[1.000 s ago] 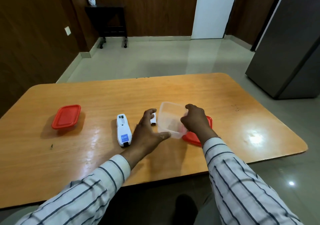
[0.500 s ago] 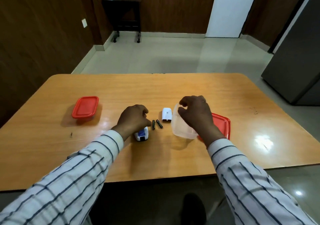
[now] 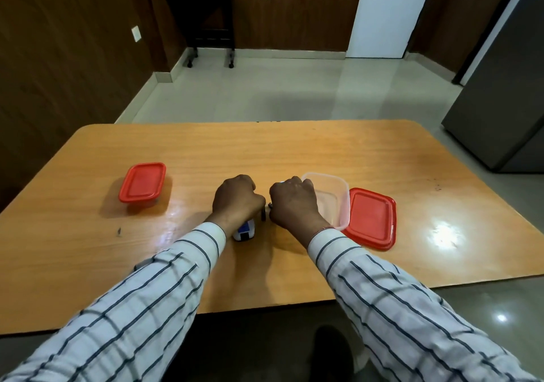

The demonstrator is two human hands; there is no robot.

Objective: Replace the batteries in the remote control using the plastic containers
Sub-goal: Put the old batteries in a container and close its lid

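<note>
Glossy wooden table; clear plastic container.

The person wears a long-sleeved white shirt crossed by thin dark navy lines that form a wide windowpane check. The left sleeve ends in a plain white buttoned cuff at the wrist, the fabric creased along the forearm. The right sleeve carries the same pattern, and a thin reddish thread shows at the wrist, just above its cuff
</note>
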